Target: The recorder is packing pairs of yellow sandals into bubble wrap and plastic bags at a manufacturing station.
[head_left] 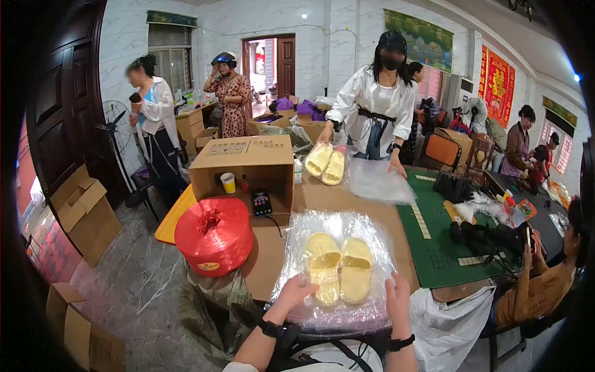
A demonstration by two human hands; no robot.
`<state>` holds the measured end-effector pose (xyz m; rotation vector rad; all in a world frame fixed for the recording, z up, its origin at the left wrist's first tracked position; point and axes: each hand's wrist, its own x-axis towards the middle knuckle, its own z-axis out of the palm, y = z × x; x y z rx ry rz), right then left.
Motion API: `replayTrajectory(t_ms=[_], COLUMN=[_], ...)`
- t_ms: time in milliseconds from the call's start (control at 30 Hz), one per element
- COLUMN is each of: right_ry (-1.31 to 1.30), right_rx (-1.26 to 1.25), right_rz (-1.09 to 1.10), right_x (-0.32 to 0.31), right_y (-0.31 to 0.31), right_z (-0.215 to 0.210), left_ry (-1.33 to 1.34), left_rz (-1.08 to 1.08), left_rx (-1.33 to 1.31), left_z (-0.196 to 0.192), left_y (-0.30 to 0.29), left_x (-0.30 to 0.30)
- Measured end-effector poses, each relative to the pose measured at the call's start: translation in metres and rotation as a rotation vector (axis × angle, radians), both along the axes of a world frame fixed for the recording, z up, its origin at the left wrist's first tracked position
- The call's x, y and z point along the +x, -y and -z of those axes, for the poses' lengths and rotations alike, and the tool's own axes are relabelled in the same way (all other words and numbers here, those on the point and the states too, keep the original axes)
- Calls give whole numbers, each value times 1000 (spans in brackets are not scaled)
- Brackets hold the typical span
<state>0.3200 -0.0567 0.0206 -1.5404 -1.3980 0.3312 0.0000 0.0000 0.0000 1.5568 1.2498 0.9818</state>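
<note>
A pair of pale yellow slippers [339, 268] lies side by side inside a clear plastic bag [338, 226] on the brown table [322, 198] in front of me. My left hand [296, 291] rests on the bag's near left part, fingers touching the left slipper's heel. At the bag's near right edge my right hand [397, 297] grips the plastic. Across the table a person in a white shirt holds a second bagged pair of yellow slippers [326, 164] in one hand and presses the other on a flat clear bag [378, 181].
A big red spool of plastic twine [214, 235] stands at the table's left. Behind it sit a cardboard box [243, 164] and a yellow cup [228, 182]. A green mat [434, 229] covers the table's right side, where seated people work. Open boxes [83, 211] lie on the floor at the left.
</note>
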Motion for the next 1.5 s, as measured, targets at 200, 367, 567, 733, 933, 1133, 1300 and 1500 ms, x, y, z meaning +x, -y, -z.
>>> replayTrajectory(t_ms=[200, 367, 567, 733, 933, 1133, 1300, 1500], right_ry=[331, 232, 114, 327, 409, 414, 376, 438], right_rx=[13, -93, -266, -116, -115, -296, -276, -220], right_rz=[185, 162, 141, 126, 34, 153, 51, 138], right_x=[25, 23, 17, 7, -15, 0, -12, -9], right_y=[-1, -11, -12, 1, 23, 15, 16, 20], right_z=[6, -8, -9, -21, -28, -3, 1, 10], left_ry=[424, 717, 817, 765, 809, 713, 801, 649], left_rz=[-84, -174, -160, -162, -192, -241, -204, -336], left_rx=[-326, -314, -140, -176, -185, -76, -165, -84], left_z=[-44, -69, -54, -46, -29, -33, -32, -48], left_y=[11, 25, 19, 14, 12, 12, 18, 28], left_x=[-16, -36, -40, -34, -37, -36, -30, -11])
